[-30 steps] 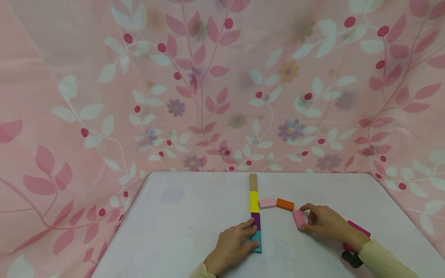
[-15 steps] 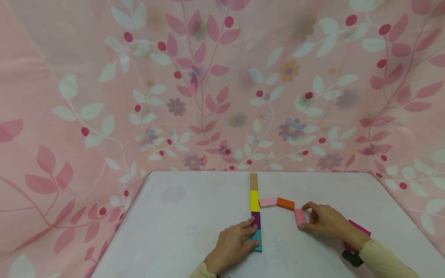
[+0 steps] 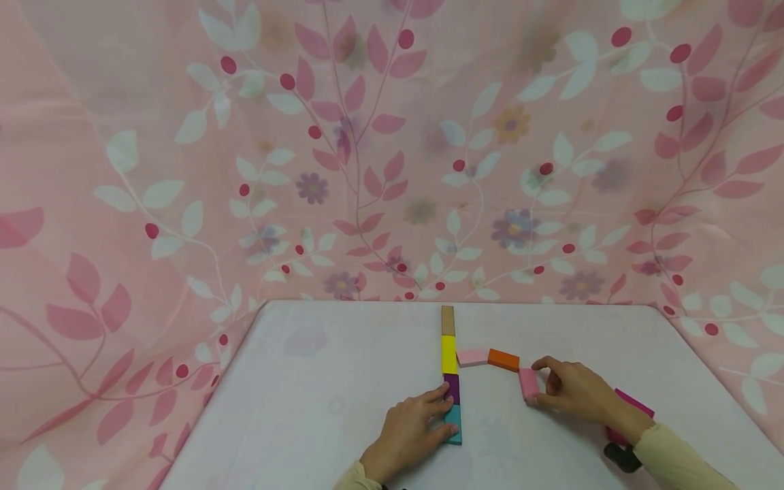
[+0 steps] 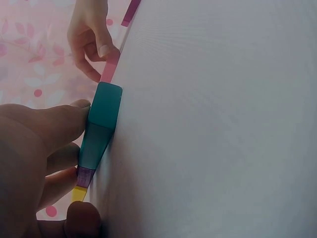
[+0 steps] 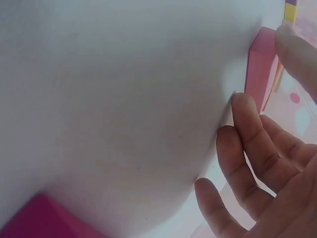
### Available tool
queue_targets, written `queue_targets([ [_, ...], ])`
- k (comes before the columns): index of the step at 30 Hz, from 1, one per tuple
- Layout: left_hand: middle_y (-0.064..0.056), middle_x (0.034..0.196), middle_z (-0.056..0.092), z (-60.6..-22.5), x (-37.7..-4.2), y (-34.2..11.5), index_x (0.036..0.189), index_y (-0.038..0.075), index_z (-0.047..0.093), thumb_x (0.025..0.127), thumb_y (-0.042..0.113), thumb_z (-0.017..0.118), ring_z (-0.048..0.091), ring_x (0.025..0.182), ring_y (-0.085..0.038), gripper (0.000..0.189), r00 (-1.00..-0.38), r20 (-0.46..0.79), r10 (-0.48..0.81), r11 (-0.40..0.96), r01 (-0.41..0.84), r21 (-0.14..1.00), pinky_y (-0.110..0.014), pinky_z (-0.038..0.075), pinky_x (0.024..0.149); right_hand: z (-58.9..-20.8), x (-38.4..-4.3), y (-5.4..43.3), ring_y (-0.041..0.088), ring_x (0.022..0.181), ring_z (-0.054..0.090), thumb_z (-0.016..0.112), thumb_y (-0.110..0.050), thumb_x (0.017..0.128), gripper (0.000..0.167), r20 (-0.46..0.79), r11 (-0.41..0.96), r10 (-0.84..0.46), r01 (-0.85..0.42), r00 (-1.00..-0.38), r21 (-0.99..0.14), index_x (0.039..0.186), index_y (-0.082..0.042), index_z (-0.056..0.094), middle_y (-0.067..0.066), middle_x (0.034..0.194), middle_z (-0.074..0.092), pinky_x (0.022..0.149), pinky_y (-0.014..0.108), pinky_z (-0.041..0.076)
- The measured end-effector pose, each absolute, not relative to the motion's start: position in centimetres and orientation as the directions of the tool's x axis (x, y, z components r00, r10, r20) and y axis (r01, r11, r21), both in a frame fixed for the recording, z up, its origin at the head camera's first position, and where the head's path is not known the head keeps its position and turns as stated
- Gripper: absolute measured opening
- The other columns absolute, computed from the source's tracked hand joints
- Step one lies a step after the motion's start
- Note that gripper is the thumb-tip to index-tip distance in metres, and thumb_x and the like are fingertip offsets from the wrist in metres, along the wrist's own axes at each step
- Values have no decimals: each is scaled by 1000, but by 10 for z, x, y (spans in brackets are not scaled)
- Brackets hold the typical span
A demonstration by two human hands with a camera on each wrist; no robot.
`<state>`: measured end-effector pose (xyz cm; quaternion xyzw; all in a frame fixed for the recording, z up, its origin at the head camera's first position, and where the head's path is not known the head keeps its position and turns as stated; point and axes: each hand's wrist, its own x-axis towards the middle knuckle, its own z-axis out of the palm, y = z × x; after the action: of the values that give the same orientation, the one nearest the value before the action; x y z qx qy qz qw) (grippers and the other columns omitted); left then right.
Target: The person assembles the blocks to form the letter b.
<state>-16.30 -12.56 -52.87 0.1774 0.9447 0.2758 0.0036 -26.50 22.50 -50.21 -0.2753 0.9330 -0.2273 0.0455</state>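
Note:
A straight column of blocks runs down the table in the head view: a tan block (image 3: 448, 320), a yellow block (image 3: 449, 354), a purple block (image 3: 452, 388) and a teal block (image 3: 452, 423). The left hand (image 3: 409, 430) rests its fingertips on the purple and teal blocks. From the yellow block, a light pink block (image 3: 471, 357) and an orange block (image 3: 503, 359) curve rightward to a pink block (image 3: 528, 384). The right hand (image 3: 576, 391) pinches this pink block by its ends between thumb and forefinger; the right wrist view shows the pink block (image 5: 260, 69) beside the thumb.
A magenta block (image 3: 634, 403) lies partly hidden behind the right wrist, with a dark green piece (image 3: 622, 457) just nearer. The white table (image 3: 294, 408) backs onto a pink floral curtain (image 3: 392, 170).
The right hand has shifted the pink block slightly right and away from the person, its far end now close to the orange block. The left hand stays in place on the column.

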Motion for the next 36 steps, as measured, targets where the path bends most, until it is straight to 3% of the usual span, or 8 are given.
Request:
queue_targets([
  [9, 11, 157, 57, -529, -163, -124, 141, 28, 70, 98, 52, 73, 66, 134, -23, 50, -936, 91, 341, 791, 338, 510, -47, 61, 90, -498, -256, 253, -5, 69, 50, 85, -49, 88, 65, 27, 707, -583, -523, -812, -476, 133, -7, 63, -17, 78, 58, 65, 21, 48],
  [14, 10, 156, 58, -528, -162, -123, 141, 27, 70, 97, 51, 74, 67, 133, -23, 50, -934, 92, 344, 793, 342, 505, -46, 62, 89, -492, -248, 278, -4, 81, 56, 87, -51, 85, 63, 8, 737, -575, -522, -818, -429, 132, -14, 66, -16, 93, 67, 71, 24, 52],
  [19, 9, 156, 58, -526, -161, -124, 140, 27, 71, 97, 50, 75, 66, 134, -25, 49, -940, 85, 331, 797, 326, 508, -49, 61, 90, -487, -239, 299, 12, 96, 60, 92, -56, 75, 67, 64, 796, -513, -503, -856, -337, 127, -21, 71, -8, 111, 70, 73, 31, 59],
  [24, 10, 157, 58, -526, -161, -124, 141, 27, 70, 97, 50, 74, 65, 135, -25, 50, -941, 80, 329, 789, 320, 524, -52, 60, 92, -487, -234, 315, 25, 103, 59, 97, -55, 67, 71, 131, 836, -458, -476, -879, -273, 123, -19, 73, 3, 120, 70, 75, 48, 60],
  [28, 9, 156, 58, -526, -161, -124, 141, 27, 70, 97, 50, 75, 66, 134, -25, 50, -940, 78, 333, 788, 323, 525, -50, 61, 91, -487, -230, 327, 23, 102, 62, 97, -55, 66, 70, 106, 857, -445, -457, -889, -236, 122, -18, 74, 0, 118, 70, 74, 39, 58],
  [32, 9, 156, 59, -527, -162, -124, 140, 27, 71, 96, 50, 75, 67, 133, -25, 50, -938, 85, 335, 791, 329, 516, -49, 61, 90, -487, -229, 333, 10, 97, 61, 95, -56, 69, 65, 87, 853, -452, -458, -888, -249, 120, -20, 74, -4, 116, 70, 73, 28, 56],
  [36, 9, 156, 58, -529, -162, -125, 140, 28, 71, 96, 50, 76, 67, 132, -25, 50, -937, 92, 336, 791, 334, 513, -49, 62, 90, -487, -228, 331, 5, 92, 56, 94, -56, 71, 61, 73, 851, -447, -449, -891, -273, 118, -22, 75, -5, 114, 69, 73, 26, 56],
])
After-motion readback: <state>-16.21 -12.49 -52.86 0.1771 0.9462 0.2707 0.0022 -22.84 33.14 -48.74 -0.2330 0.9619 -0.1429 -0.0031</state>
